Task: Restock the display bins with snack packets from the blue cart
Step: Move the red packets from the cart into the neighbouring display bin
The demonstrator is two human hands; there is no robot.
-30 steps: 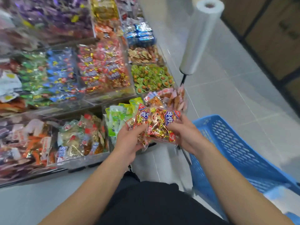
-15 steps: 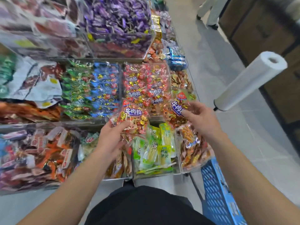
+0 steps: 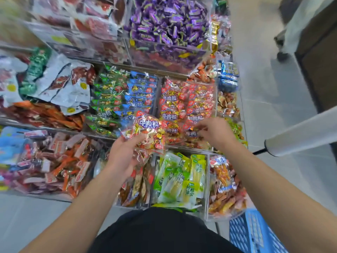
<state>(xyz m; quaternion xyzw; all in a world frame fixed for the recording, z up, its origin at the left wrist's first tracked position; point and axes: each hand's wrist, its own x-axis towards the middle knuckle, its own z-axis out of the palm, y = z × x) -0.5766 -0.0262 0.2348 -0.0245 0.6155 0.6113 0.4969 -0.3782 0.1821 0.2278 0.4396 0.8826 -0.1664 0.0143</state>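
Note:
My left hand [image 3: 124, 154] grips a small stack of red-and-gold snack packets [image 3: 149, 132], held just in front of the middle shelf. My right hand [image 3: 217, 132] reaches into the clear bin of matching red packets [image 3: 187, 101]. Its fingertips curl on one red packet [image 3: 193, 131] lying at the bin's front right. A corner of the blue cart [image 3: 255, 232] shows at the bottom right, beside my right forearm; its inside is out of view.
Clear bins of other snacks fill the tiered shelves: green and blue packets [image 3: 124, 99], purple sweets [image 3: 167, 21], pale green packets [image 3: 182, 178]. A roll of plastic bags [image 3: 300, 132] juts out on the right. Another person's legs [image 3: 288, 37] stand in the aisle.
My view has swung up from the cart to the shelves. My right hand has carried its packet forward and down into the red bin. My left hand has lifted its packets higher.

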